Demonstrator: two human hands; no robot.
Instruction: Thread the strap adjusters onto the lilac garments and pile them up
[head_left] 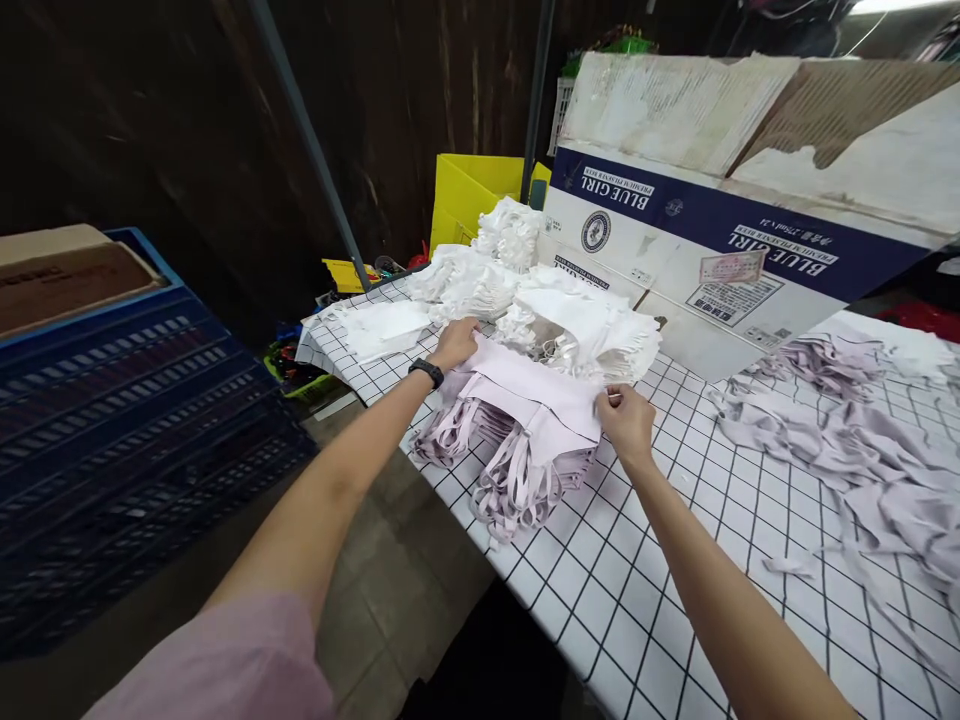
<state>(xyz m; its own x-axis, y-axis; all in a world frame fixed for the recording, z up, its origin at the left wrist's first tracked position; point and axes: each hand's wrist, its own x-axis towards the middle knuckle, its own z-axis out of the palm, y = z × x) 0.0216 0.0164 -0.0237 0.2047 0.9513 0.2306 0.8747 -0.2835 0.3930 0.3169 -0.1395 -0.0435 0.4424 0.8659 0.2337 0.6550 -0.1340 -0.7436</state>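
Note:
A pale lilac fabric piece (532,385) lies spread over a stack of similar lilac pieces (517,490), whose thin straps hang in loops toward the table's near edge. My left hand (454,345), with a black band on the wrist, is closed on the piece's far left corner. At its right end my right hand (628,420) pinches the edge between thumb and fingers. Just behind the piece sits a pile of white fabric pieces (585,315); more white stacks (465,280) stand farther back.
A white and blue cardboard sheet (675,230) stands upright on the checked tablecloth (637,600). Loose lilac fabric strips (862,450) lie at right. Blue crates (127,430) stand on the left, across a floor gap. A yellow box (465,195) is behind.

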